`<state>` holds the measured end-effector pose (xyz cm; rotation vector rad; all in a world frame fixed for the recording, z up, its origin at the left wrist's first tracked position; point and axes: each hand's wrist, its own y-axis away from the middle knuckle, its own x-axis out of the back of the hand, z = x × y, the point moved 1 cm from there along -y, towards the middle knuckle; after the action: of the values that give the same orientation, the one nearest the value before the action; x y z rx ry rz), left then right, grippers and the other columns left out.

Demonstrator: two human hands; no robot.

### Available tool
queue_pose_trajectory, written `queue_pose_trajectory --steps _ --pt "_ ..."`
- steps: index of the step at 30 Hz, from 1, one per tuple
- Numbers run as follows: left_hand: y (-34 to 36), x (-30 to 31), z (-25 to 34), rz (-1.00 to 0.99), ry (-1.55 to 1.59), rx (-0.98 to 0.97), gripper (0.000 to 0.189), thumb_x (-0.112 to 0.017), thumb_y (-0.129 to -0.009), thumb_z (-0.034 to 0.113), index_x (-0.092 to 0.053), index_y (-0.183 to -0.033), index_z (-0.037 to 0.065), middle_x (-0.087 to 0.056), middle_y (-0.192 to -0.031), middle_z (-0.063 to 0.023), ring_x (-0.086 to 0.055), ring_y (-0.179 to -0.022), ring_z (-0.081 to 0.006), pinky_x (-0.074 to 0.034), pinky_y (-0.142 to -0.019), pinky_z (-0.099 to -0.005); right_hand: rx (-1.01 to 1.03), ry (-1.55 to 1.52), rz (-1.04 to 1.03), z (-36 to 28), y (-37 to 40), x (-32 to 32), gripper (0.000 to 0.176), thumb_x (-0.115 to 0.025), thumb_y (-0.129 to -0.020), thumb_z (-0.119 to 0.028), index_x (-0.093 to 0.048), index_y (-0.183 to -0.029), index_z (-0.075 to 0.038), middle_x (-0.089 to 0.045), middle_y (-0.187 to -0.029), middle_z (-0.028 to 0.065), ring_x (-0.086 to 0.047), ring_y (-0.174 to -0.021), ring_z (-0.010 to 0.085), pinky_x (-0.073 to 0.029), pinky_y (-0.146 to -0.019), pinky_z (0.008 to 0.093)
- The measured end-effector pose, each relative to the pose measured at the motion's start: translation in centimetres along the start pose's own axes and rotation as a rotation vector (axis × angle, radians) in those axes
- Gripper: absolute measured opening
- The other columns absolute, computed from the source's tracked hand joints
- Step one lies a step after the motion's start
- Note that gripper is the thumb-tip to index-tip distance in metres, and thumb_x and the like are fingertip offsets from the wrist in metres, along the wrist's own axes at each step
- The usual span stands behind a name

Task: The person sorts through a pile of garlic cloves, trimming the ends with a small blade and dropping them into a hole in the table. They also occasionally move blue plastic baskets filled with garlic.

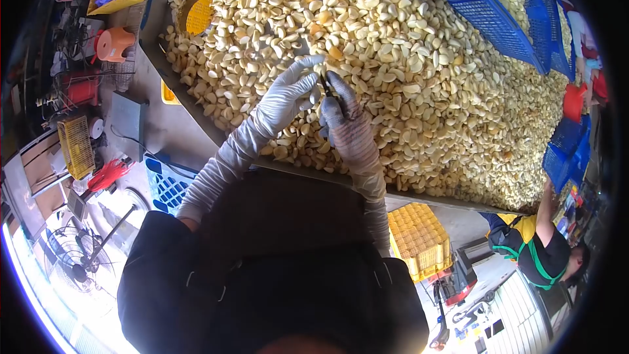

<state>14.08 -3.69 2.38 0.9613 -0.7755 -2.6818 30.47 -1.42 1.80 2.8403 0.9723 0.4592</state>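
Observation:
Peeled garlic cloves [406, 105] lie thickly across a wide metal table [147, 46] in front of me. My left hand [286, 97], in a long white glove, is closed in a pinch at the fingertips on what looks like a single garlic clove, mostly covered by the fingers. My right hand [345, 115], in a greyer glove with dark fingers, is wrapped round a small dark knife [324, 84]. Its tip points up towards the left fingertips. The two hands meet just above the cloves, near the table's front edge.
Blue baskets [501, 26] filled with cloves stand along the far side. A round opening [198, 14] in the table shows yellow mesh below. A co-worker [540, 255] is at the right. Behind me are a yellow crate [419, 239] and a fan [78, 262].

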Motion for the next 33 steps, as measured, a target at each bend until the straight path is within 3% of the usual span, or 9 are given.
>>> queue_pose_trajectory --steps 4,8,13,20,24,25,28,31,33 --pt "0.3 -0.1 -0.4 -0.022 -0.009 -0.049 0.033 -0.054 -0.100 0.019 -0.056 -0.129 0.002 -0.054 -0.075 0.0021 -0.052 -0.067 -0.0054 -0.041 -0.057 -0.0167 0.244 0.365 0.019 -1.6 0.3 0.3 0.033 -0.062 -0.089 -0.004 -0.059 -0.122 -0.009 -0.048 -0.137 0.0111 -0.064 -0.063 0.0084 -0.058 -0.052 0.0200" --pt "0.5 1.1 -1.7 -0.162 0.072 -0.090 0.041 -0.060 -0.096 0.029 -0.058 -0.130 0.005 -0.061 -0.091 0.0020 -0.051 -0.068 -0.0082 -0.044 -0.061 -0.0187 0.219 0.280 -0.024 -1.9 0.5 0.4 0.037 -0.062 -0.088 -0.004 -0.059 -0.124 -0.011 -0.047 -0.138 0.0108 -0.067 -0.070 0.0113 -0.059 -0.056 0.0219" --pt "0.8 1.6 -1.6 -0.021 -0.071 -0.182 0.023 -0.070 -0.089 0.014 -0.063 -0.107 0.001 -0.064 -0.080 -0.0005 -0.057 -0.062 -0.0051 -0.043 -0.055 -0.0158 -0.023 -0.179 -0.091 -1.7 1.5 0.4 0.059 -0.056 -0.099 -0.034 -0.032 -0.149 -0.015 -0.055 -0.080 0.0014 -0.051 -0.069 0.0066 -0.051 -0.062 0.0237" --pt "0.6 2.9 -0.2 -0.163 -0.185 -0.090 0.024 -0.070 -0.090 0.016 -0.063 -0.106 0.000 -0.069 -0.092 -0.0079 -0.064 -0.069 -0.0104 -0.050 -0.061 -0.0191 -0.150 -0.471 -0.002 -1.7 1.9 0.0 0.042 -0.056 -0.098 -0.024 -0.045 -0.136 -0.011 -0.061 -0.092 0.0049 -0.058 -0.070 0.0087 -0.053 -0.063 0.0245" --pt "-0.7 1.6 -0.7 -0.235 0.266 0.031 0.031 -0.063 -0.094 0.027 -0.062 -0.112 0.001 -0.067 -0.095 -0.0095 -0.065 -0.079 -0.0174 -0.050 -0.058 -0.0240 -0.316 -1.020 0.120 -2.2 2.5 1.4 0.038 -0.051 -0.101 -0.031 -0.048 -0.133 -0.011 -0.055 -0.080 0.0002 -0.053 -0.063 0.0076 -0.051 -0.059 0.0221" --pt "-1.5 1.8 -0.7 -0.156 0.216 0.074 0.038 -0.061 -0.094 0.036 -0.061 -0.111 0.002 -0.067 -0.101 -0.0083 -0.066 -0.079 -0.0191 -0.051 -0.059 -0.0262 -0.382 -0.776 0.230 -2.2 2.4 1.3 0.048 -0.045 -0.101 -0.045 -0.046 -0.135 -0.011 -0.045 -0.069 -0.0028 -0.046 -0.057 0.0066 -0.045 -0.051 0.0209" --pt "-5.4 -0.7 0.7 0.121 -0.637 0.035 0.036 -0.060 -0.094 0.037 -0.063 -0.108 0.004 -0.068 -0.099 -0.0072 -0.066 -0.080 -0.0204 -0.050 -0.059 -0.0279 -0.296 -0.546 0.333 -0.8 2.2 1.2 0.050 -0.045 -0.101 -0.043 -0.045 -0.135 -0.007 -0.048 -0.069 -0.0030 -0.046 -0.057 0.0066 -0.044 -0.049 0.0228" --pt "-9.1 -2.5 0.5 0.143 -1.673 -0.380 0.037 -0.061 -0.093 0.037 -0.064 -0.112 0.005 -0.069 -0.097 -0.0052 -0.066 -0.081 -0.0175 -0.055 -0.075 -0.0292 -0.333 -0.514 0.312 -1.6 2.1 1.7 0.048 -0.045 -0.102 -0.037 -0.043 -0.137 -0.004 -0.051 -0.070 -0.0020 -0.047 -0.058 0.0066 -0.043 -0.049 0.0246" --pt "-9.2 -3.1 1.5 0.074 -1.529 -0.295 0.033 -0.062 -0.093 0.034 -0.065 -0.111 0.007 -0.069 -0.097 -0.0047 -0.065 -0.081 -0.0150 -0.055 -0.075 -0.0283 -0.285 -0.495 0.301 -0.8 2.0 2.3 0.051 -0.047 -0.101 -0.041 -0.042 -0.139 -0.009 -0.053 -0.070 -0.0006 -0.044 -0.048 0.0058 -0.045 -0.047 0.0217"
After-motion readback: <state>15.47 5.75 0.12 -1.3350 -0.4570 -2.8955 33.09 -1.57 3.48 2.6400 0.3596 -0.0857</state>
